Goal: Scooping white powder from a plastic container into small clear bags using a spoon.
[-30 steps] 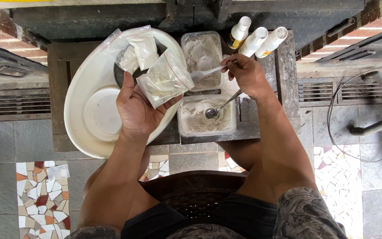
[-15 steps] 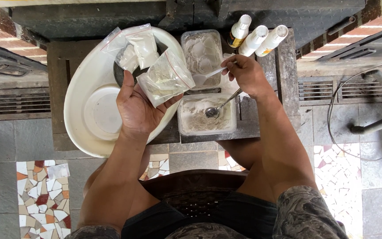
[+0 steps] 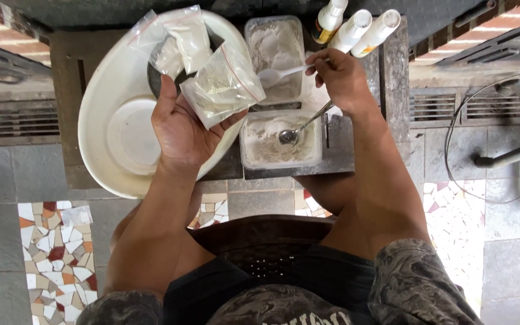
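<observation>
Tabletop point(image 3: 356, 144) is bearing tubs; left hand point(image 3: 179, 129) is pinching bag point(image 3: 221, 87); right hand point(image 3: 338, 75), at 2 o'clock, is pinching spoon point(image 3: 275, 74).

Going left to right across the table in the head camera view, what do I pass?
White basin → left hand holding a small clear bag → plastic tub with metal spoon → right hand holding a white plastic spoon

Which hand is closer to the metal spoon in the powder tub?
Right. The right hand is just above the metal spoon; the left hand is farther left, holding a clear plastic bag.
</observation>
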